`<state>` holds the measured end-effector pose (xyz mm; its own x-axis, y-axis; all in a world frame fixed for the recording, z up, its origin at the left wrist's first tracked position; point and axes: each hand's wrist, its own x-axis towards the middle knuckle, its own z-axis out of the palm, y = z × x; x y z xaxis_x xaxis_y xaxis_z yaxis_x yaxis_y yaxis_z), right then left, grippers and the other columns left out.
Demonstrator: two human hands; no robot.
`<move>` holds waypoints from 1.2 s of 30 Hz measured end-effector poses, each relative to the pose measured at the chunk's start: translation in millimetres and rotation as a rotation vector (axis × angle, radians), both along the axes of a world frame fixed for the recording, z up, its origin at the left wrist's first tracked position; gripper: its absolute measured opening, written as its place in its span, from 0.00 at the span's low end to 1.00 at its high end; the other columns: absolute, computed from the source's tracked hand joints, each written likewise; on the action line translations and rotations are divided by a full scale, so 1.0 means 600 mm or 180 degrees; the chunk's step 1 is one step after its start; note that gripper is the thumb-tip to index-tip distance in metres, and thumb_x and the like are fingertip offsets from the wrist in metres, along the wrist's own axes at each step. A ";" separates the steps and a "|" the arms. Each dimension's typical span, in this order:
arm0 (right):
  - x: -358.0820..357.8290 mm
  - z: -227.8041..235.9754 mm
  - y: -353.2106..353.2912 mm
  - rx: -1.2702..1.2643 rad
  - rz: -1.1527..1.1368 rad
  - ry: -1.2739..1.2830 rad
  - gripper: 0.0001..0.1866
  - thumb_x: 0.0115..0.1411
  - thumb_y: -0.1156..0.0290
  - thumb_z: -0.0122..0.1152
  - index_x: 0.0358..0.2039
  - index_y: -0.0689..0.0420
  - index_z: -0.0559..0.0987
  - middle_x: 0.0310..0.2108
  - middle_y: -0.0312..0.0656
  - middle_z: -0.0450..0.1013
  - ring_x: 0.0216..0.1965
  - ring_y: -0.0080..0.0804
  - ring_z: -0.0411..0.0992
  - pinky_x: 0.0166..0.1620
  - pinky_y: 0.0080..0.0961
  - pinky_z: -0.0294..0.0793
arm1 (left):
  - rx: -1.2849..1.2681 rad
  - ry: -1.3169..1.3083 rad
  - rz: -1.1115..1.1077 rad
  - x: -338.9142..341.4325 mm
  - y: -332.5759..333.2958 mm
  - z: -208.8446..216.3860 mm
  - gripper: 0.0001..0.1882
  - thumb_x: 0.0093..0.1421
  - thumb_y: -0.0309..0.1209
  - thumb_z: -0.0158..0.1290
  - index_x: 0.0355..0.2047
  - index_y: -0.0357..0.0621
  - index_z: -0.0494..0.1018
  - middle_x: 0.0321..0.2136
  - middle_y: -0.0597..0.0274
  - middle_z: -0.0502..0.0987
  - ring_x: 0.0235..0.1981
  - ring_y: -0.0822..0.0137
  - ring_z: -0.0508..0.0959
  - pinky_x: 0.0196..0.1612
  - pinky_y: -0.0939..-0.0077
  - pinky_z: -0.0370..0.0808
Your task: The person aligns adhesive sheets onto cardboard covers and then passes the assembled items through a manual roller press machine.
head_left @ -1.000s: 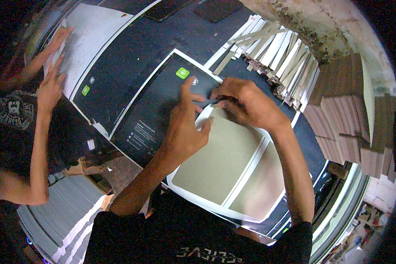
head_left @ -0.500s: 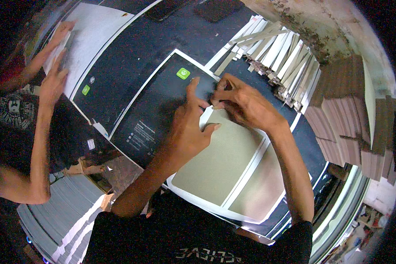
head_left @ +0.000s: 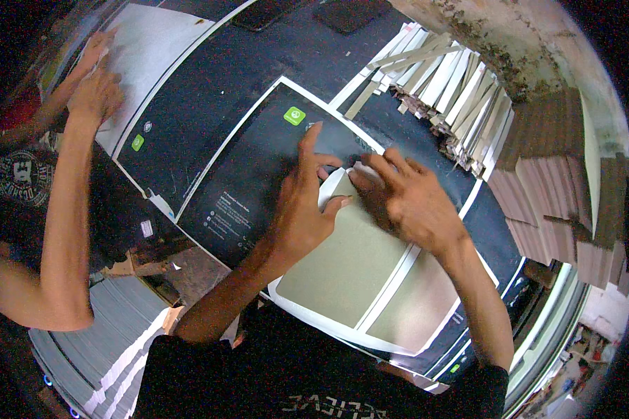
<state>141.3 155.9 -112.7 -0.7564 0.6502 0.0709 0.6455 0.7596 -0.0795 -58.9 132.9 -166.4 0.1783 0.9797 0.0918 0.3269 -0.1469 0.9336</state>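
A tan board (head_left: 335,272) with white edging lies flat in front of the person, split into a larger and a smaller section by a white band (head_left: 386,288), and both hands are at its far corner. The left hand (head_left: 304,209) is spread, its index finger pointing away and its thumb reaching over the board near the edge, with nothing seen clasped in it. The right hand (head_left: 407,192) is bent over the same corner, fingers curled downward; whether they pinch the edging or only press on it cannot be told (the fingertips are partly hidden and a little blurred). Just beside the board shows the dark face of a printed sheet (head_left: 241,157), bordered in white and bearing a green label (head_left: 294,116). Beyond the right hand is a heap of pale strips (head_left: 454,91), and to the right of that stand piles of brownish boards (head_left: 545,167). At the left, a co-worker's hand (head_left: 96,94) is over a white sheet (head_left: 157,38), and a stack of grey sheets (head_left: 112,314) sits below that person's bent arm.
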 end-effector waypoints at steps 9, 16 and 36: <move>-0.010 -0.024 -0.054 -0.0511 -0.0719 0.0179 0.21 0.61 0.72 0.54 0.54 0.66 0.75 0.51 0.47 0.69 0.53 0.44 0.72 0.50 0.38 0.81 | 0.0894 0.1887 -0.0504 -0.015 -0.014 0.011 0.47 0.58 0.33 0.64 0.71 0.40 0.50 0.69 0.50 0.61 0.62 0.55 0.68 0.63 0.50 0.59; -0.027 -0.056 -0.166 -0.0544 -0.1463 0.0627 0.34 0.56 0.69 0.64 0.62 0.71 0.68 0.64 0.63 0.61 0.66 0.58 0.61 0.68 0.44 0.64 | 0.1360 0.2649 -0.1166 -0.011 -0.016 0.012 0.53 0.59 0.46 0.62 0.74 0.36 0.43 0.56 0.53 0.73 0.58 0.59 0.68 0.56 0.50 0.58; 0.230 -0.040 -0.326 0.0551 -0.4129 0.1864 0.28 0.55 0.66 0.72 0.55 0.62 0.77 0.51 0.58 0.74 0.51 0.51 0.73 0.55 0.40 0.73 | 0.1917 0.1332 -0.2164 0.243 -0.025 0.049 0.25 0.56 0.40 0.66 0.52 0.45 0.74 0.42 0.53 0.77 0.50 0.50 0.73 0.56 0.47 0.60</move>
